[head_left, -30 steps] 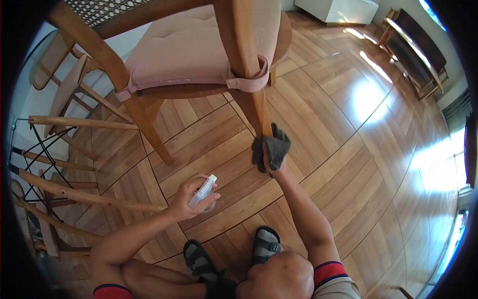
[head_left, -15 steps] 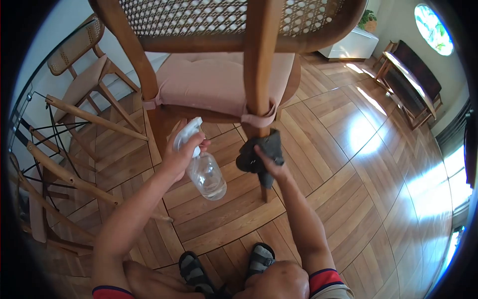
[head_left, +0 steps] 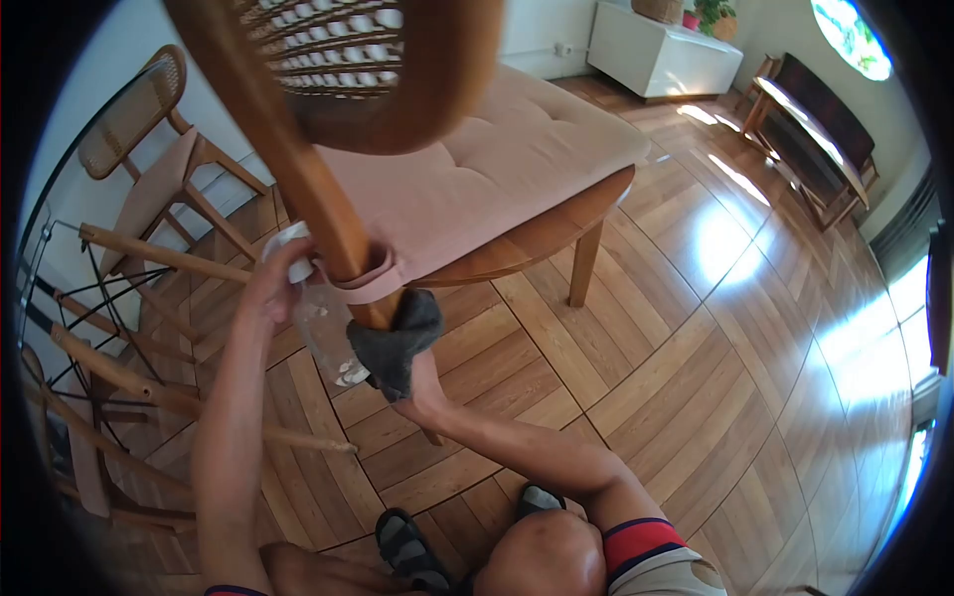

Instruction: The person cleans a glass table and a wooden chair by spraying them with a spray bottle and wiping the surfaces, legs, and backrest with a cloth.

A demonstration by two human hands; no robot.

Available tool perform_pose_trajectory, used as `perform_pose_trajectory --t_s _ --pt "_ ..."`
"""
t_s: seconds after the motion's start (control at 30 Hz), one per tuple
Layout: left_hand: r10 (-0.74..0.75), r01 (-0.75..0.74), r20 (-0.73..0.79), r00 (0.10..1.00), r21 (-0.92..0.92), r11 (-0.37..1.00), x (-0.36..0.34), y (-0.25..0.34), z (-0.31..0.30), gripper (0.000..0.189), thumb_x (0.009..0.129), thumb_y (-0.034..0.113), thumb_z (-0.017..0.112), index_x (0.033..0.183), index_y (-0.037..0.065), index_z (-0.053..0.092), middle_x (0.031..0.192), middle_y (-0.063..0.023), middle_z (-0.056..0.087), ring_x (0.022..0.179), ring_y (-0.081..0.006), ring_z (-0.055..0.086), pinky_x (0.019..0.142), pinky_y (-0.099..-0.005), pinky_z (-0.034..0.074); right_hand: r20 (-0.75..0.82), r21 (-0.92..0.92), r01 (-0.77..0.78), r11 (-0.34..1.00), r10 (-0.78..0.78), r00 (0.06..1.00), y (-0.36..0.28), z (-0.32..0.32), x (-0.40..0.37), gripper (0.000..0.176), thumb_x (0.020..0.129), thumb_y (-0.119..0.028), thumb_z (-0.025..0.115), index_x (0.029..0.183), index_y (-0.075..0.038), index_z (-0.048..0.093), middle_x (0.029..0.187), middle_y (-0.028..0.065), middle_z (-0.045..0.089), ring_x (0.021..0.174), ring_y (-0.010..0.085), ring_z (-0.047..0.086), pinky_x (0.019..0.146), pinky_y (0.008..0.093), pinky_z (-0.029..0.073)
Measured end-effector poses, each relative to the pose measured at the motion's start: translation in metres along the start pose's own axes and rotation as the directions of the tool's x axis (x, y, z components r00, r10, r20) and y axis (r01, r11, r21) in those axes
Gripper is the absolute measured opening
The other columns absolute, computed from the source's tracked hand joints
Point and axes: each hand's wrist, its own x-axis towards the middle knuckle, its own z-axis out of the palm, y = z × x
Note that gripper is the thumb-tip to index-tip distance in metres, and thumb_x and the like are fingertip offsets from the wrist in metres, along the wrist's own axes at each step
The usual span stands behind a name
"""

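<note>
A wooden chair (head_left: 328, 214) with a woven cane back stands close in front of me, a pink tufted cushion (head_left: 497, 159) tied to it by a strap. My left hand (head_left: 273, 283) grips a clear spray bottle (head_left: 326, 333) with a white head, just left of the rear chair leg. The bottle is partly hidden behind the leg and cloth. Below the strap, my right hand (head_left: 422, 382) presses a dark grey cloth (head_left: 397, 343) around that leg. The cloth covers most of the fingers.
Left of me are another cane-backed chair (head_left: 149, 159) and a wooden-legged frame with black wires (head_left: 129, 372). A white cabinet (head_left: 646, 55) with plants stands at the back, a dark-backed bench (head_left: 820, 124) at the right. Sunlight glares on the wooden floor (head_left: 676, 397).
The near chair has turned and shifted left in view, showing more of its seat's right side. Both hands have moved left, still holding bottle and cloth; the bottle now sits partly behind the leg.
</note>
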Motion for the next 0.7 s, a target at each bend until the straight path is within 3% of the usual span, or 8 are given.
perform_pose_trajectory --t_s 0.2,0.23,0.27,0.33,0.43,0.5,0.57,0.7 --pt "0.025 -0.025 0.002 1.0 -0.092 0.995 0.02 -0.012 -0.022 0.034 0.09 0.024 0.064 0.121 0.008 0.059 0.112 -0.0035 0.065 0.102 -0.0155 0.062 0.086 -0.0312 0.048 0.092 -0.23 0.573 0.787 -0.569 0.817 0.042 -0.019 0.0 0.021 0.089 -0.013 0.066 0.103 -0.001 0.055 0.093 0.0051 0.06 0.083 0.0156 0.058 0.07 0.0285 0.048" --pt "0.018 -0.018 0.007 1.0 -0.097 0.995 0.022 -0.016 -0.024 0.034 0.09 0.024 0.064 0.121 0.008 0.059 0.112 -0.0035 0.065 0.102 -0.0155 0.062 0.086 -0.0312 0.048 0.03 0.381 0.065 0.922 -0.082 0.996 0.063 -0.025 -0.006 0.029 0.089 -0.01 0.065 0.112 -0.001 0.052 0.099 0.0057 0.056 0.088 0.0163 0.055 0.075 0.0292 0.048" --pt "0.027 -0.025 0.016 1.0 -0.078 0.997 0.021 -0.017 -0.027 0.034 0.091 0.024 0.063 0.12 0.008 0.058 0.113 -0.0041 0.065 0.103 -0.0157 0.062 0.088 -0.0322 0.048 0.279 0.796 -0.424 0.432 0.36 0.89 0.083 -0.031 -0.014 0.037 0.088 -0.007 0.064 0.121 -0.001 0.048 0.105 0.0062 0.053 0.093 0.0171 0.052 0.08 0.0299 0.048" --pt "0.047 -0.045 0.023 0.999 -0.07 0.997 0.014 -0.013 -0.028 0.034 0.092 0.024 0.063 0.12 0.007 0.058 0.113 -0.0046 0.065 0.103 -0.0158 0.062 0.089 -0.0332 0.048 0.039 0.305 0.062 0.95 -0.077 0.996 0.111 -0.053 -0.047 0.036 0.094 -0.013 0.059 0.127 -0.001 0.047 0.101 0.0094 0.055 0.094 0.0224 0.055 0.087 0.034 0.048" --pt "0.027 -0.026 -0.033 0.999 0.03 0.999 -0.004 -0.015 -0.029 0.033 0.093 0.026 0.062 0.119 0.005 0.058 0.108 -0.0068 0.066 0.098 -0.0173 0.063 0.085 -0.0338 0.05 0.321 -0.534 0.395 0.747 -0.253 0.913 0.074 -0.12 -0.056 0.034 0.096 -0.013 0.052 0.128 0.0 0.048 0.103 0.0143 0.057 0.102 0.0252 0.055 0.093 0.0347 0.045" --pt "-0.054 0.061 -0.053 0.997 0.132 0.989 -0.009 -0.03 -0.048 0.032 0.095 0.028 0.061 0.115 0.004 0.058 0.1 -0.0086 0.067 0.089 -0.0184 0.065 0.078 -0.0316 0.052 0.615 -0.227 0.42 0.879 -0.205 0.762 0.05 -0.147 -0.039 0.035 0.103 -0.03 0.046 0.114 0.0 0.061 0.12 0.0145 0.062 0.104 0.0204 0.063 0.09 0.0331 0.051" --pt "-0.1 0.093 0.034 0.994 0.17 0.981 -0.014 -0.046 -0.06 0.032 0.095 0.029 0.062 0.114 0.003 0.058 0.095 -0.0089 0.067 0.084 -0.0182 0.066 0.074 -0.0302 0.052 0.316 -0.552 0.675 0.49 -0.626 0.713 -0.051 -0.081 -0.025 0.047 0.075 -0.012 0.061 0.118 0.006 0.058 0.12 0.0217 0.057 0.117 0.0406 0.05 0.102 0.0512 0.04" --pt "-0.144 0.11 0.052 0.988 0.409 0.906 -0.028 -0.065 -0.056 0.03 0.095 0.028 0.064 0.11 0.002 0.059 0.087 -0.0085 0.067 0.077 -0.0165 0.066 0.067 -0.0281 0.052 0.673 -0.663 0.733 -0.155 -0.552 0.492 -0.052 -0.096 0.021 0.048 0.074 -0.019 0.061 0.115 0.007 0.058 0.126 0.0273 0.05 0.115 0.0416 0.051 0.101 0.0556 0.038"
